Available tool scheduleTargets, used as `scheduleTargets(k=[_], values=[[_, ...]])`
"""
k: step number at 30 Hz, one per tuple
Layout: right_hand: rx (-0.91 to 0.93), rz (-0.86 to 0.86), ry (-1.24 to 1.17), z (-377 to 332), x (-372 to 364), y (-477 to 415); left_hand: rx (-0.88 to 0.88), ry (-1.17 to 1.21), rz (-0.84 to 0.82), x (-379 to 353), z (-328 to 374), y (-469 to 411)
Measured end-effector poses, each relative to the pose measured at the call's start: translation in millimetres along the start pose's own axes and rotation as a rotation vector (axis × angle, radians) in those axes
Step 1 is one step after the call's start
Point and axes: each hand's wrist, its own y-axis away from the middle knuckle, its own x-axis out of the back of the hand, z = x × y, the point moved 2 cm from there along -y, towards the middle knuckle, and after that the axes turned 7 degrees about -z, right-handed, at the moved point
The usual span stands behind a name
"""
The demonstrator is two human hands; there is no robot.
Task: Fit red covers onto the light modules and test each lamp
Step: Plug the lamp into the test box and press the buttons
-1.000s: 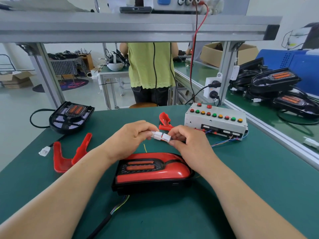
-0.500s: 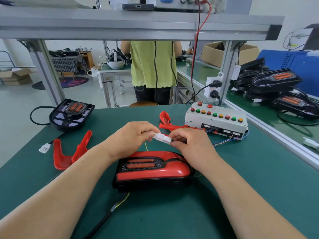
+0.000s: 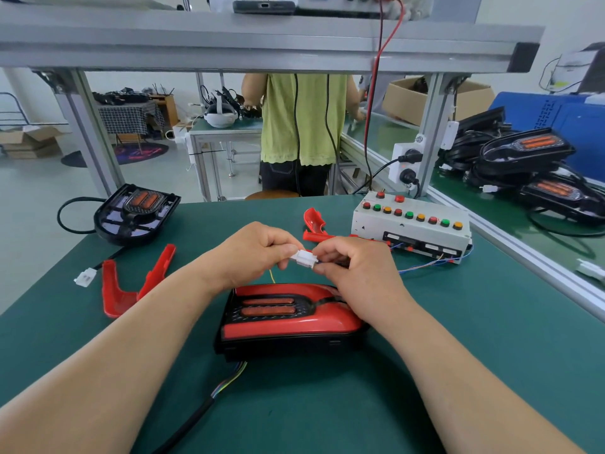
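A black light module with a red cover fitted [image 3: 291, 317] lies on the green mat in front of me. Just above it, my left hand [image 3: 255, 253] and my right hand [image 3: 357, 273] pinch a white connector pair [image 3: 304, 258] between their fingertips, one hand on each end. A loose red cover [image 3: 131, 286] lies at the left. Another red cover [image 3: 316, 224] lies beyond my hands. A bare black module [image 3: 136, 213] with a cable sits at the far left. The white test box with coloured buttons [image 3: 412, 227] stands at the right.
A white plug [image 3: 85, 276] lies on the mat's left edge. The module's black cable [image 3: 196, 417] runs toward me. Several black modules [image 3: 530, 162] are stacked on the bench at the right behind an aluminium rail. A person in a green shirt [image 3: 304, 119] stands beyond the table.
The two connector halves have closed together between my fingertips. My hands stayed nearly in place above the covered module.
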Motion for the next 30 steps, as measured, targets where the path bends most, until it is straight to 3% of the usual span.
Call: scheduleTargets(k=[7, 11, 18, 22, 25, 30], values=[[-0.062, -0.080, -0.024, 1, 0, -4, 0.005, 0.047, -0.030, 2, -9, -2], [-0.173, -0.136, -0.109, 2, 19, -21, 0.070, 0.015, 0.034, 5, -35, -7], [-0.269, -0.129, 0.430, 33, 42, -52, 0.136, -0.069, 0.003, 5, -60, -25], [-0.345, -0.142, 0.734, 51, 44, -67, 0.161, -0.217, -0.124, 8, -56, -38], [-0.367, -0.215, 0.849, 64, 46, -75, 0.163, -0.317, -0.168, 10, -54, -44], [-0.394, -0.294, 0.920, 75, 57, -83, 0.128, -0.302, -0.021, 2, -66, -39]])
